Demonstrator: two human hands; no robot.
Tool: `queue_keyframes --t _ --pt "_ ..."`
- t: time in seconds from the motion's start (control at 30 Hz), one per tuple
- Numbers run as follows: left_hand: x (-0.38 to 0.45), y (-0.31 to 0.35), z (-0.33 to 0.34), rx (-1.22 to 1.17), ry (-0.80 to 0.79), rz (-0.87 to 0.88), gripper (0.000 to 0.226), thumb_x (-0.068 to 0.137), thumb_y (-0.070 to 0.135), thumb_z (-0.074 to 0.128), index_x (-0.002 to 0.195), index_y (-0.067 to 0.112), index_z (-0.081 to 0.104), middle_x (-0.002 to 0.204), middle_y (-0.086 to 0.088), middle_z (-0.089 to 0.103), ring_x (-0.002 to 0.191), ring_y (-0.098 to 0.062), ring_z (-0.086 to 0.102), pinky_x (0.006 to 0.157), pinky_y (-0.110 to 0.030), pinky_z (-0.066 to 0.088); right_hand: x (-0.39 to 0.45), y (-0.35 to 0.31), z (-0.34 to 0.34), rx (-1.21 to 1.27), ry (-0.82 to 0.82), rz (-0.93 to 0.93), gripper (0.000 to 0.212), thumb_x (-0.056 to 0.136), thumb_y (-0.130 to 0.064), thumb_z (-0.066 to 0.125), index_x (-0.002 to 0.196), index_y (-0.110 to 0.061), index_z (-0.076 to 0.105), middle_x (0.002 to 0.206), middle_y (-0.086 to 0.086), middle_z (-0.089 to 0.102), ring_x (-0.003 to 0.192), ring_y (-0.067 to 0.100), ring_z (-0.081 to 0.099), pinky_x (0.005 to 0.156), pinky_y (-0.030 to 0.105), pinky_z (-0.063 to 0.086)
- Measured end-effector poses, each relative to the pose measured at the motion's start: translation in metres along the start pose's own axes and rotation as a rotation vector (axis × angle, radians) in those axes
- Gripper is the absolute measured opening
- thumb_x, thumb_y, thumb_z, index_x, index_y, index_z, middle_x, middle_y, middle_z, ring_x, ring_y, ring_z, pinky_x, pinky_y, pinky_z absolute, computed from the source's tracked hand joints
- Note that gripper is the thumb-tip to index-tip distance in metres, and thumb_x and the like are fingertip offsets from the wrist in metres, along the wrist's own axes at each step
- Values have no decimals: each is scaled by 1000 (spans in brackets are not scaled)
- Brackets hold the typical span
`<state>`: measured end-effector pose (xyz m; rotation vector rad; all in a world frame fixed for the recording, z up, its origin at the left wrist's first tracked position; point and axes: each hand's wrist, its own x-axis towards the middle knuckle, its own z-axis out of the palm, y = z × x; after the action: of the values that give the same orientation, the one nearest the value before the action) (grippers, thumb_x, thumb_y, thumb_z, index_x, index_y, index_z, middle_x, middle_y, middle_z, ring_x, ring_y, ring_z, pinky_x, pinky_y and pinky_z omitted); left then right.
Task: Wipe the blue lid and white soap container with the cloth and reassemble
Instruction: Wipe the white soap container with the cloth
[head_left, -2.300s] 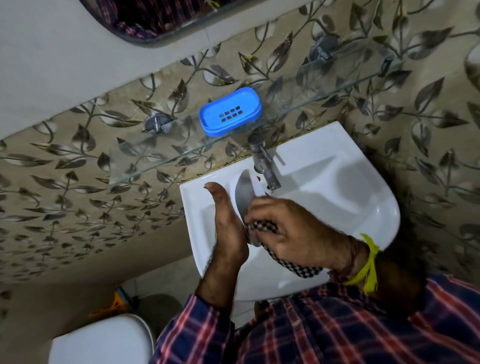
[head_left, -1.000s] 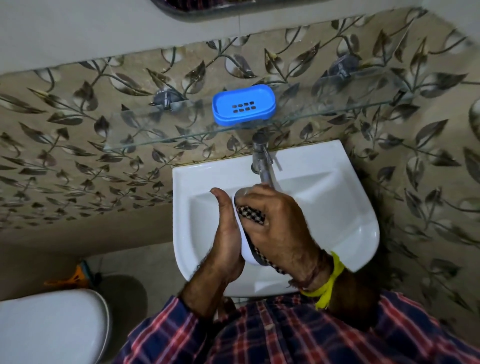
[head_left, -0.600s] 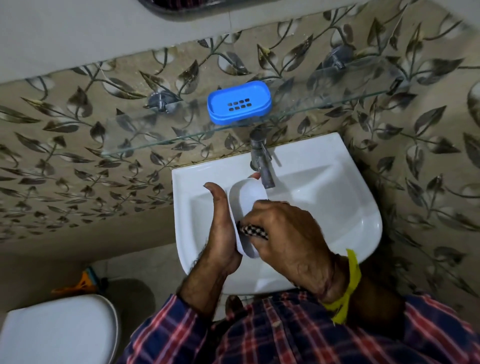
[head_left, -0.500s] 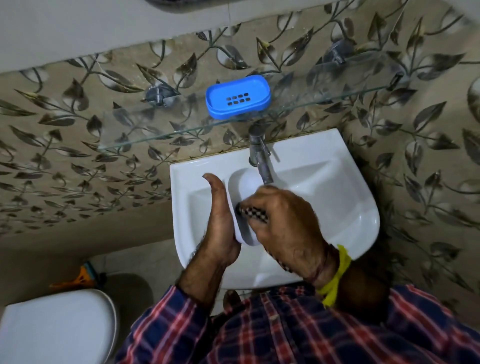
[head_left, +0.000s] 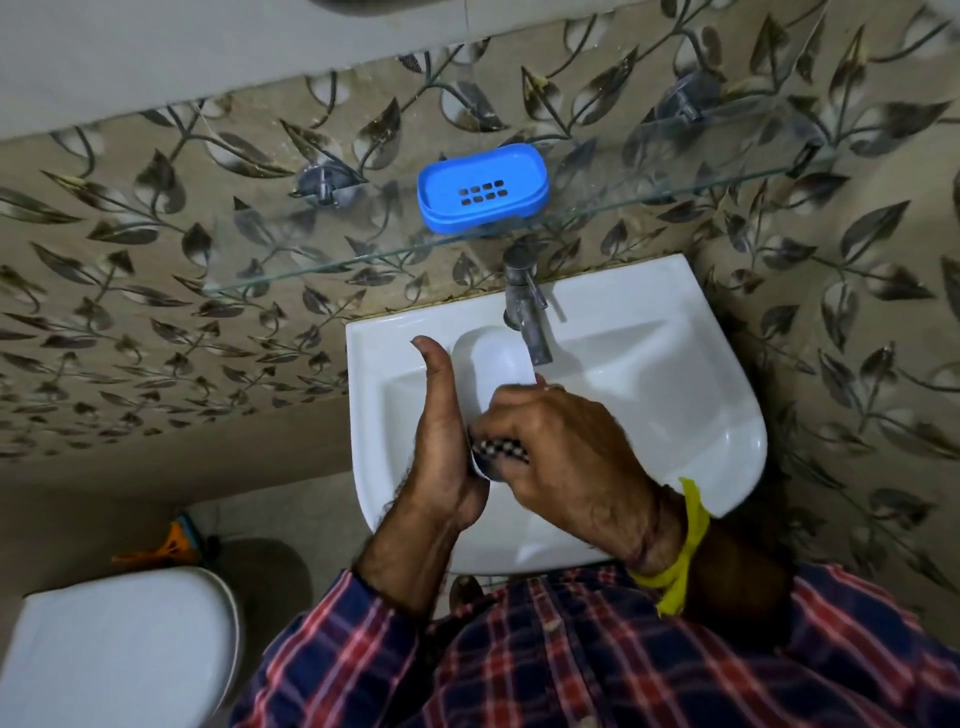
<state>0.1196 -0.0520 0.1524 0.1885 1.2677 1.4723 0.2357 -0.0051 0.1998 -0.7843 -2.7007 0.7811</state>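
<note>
The white soap container (head_left: 491, 361) stands on edge over the sink basin, its hollow side facing right. My left hand (head_left: 441, 441) holds it from the left, thumb pointing up along its rim. My right hand (head_left: 556, 441) grips the black-and-white checked cloth (head_left: 501, 449) and presses it into the container's lower part; most of the cloth is hidden under the fingers. The blue lid (head_left: 483, 187), with a grid of small slots, lies flat on the glass shelf (head_left: 322, 265) above the tap.
A metal tap (head_left: 527, 312) juts over the white sink (head_left: 675, 415), close to the container's top edge. A white toilet lid (head_left: 119, 649) sits at the lower left, with an orange object (head_left: 161, 551) on the floor behind it. Leaf-patterned tiles cover the wall.
My right hand with the cloth has slid down from the container's middle to its lower end, uncovering more of the white inside. The left hand's hold is unchanged. The lid has stayed on the shelf.
</note>
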Motion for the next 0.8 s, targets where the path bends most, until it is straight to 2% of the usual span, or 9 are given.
queue_keyframes --t 0.07,0.2,0.3,0.37,0.4,0.47,0.57,0.67,0.8 --pt "0 2 3 25 9 43 96 59 99 47 109 24 82 107 -10 79 101 -26 77 78 -34 61 -9 0 2 -81 -51 -9 19 78 -12 65 85 -28 72 85 -4 61 85 26 62 65 32 47" --pt "1 6 9 10 50 60 102 64 96 45 121 17 74 111 -14 78 105 -30 75 80 -38 60 2 4 -6 -54 43 81 25 84 -13 61 99 -29 74 98 -6 63 98 25 61 75 40 55" --pt "2 9 7 12 67 54 110 59 100 48 129 17 71 115 -12 77 108 -30 74 82 -37 60 4 1 -5 -86 -73 13 23 84 -9 61 93 -28 71 93 -5 59 95 27 59 67 33 45" --pt "1 8 10 40 58 46 120 47 102 54 131 17 69 115 -13 77 107 -30 74 76 -35 60 0 0 -4 -152 -94 57 27 83 -7 58 97 -26 71 97 -3 59 96 29 59 66 34 37" --pt "0 6 11 45 59 49 123 42 102 57 130 17 69 114 -13 77 106 -30 75 74 -35 60 1 2 -4 -182 -71 98 28 85 -8 56 100 -26 71 101 -3 60 99 30 59 67 35 38" --pt "1 3 13 45 62 76 114 45 101 57 122 20 75 111 -11 78 104 -28 75 74 -35 60 5 2 -4 -198 5 159 25 88 -13 54 103 -25 70 106 -2 60 101 29 59 71 37 46" --pt "2 8 9 8 43 95 95 61 99 49 106 21 82 106 -9 79 102 -26 76 76 -34 60 8 -1 -2 -112 83 139 19 84 -16 59 96 -24 70 100 -4 61 97 25 61 73 39 53" --pt "0 6 6 22 61 107 101 56 99 51 111 19 80 110 -12 78 104 -29 75 79 -35 60 4 -1 2 -117 28 131 16 81 -14 61 92 -23 70 97 -3 61 94 27 62 70 39 54" --pt "0 4 8 13 50 113 92 69 96 40 111 25 81 113 -11 78 107 -27 75 78 -35 60 12 0 -1 -123 146 187 14 82 -16 59 90 -21 70 98 -3 62 94 28 62 69 38 53"
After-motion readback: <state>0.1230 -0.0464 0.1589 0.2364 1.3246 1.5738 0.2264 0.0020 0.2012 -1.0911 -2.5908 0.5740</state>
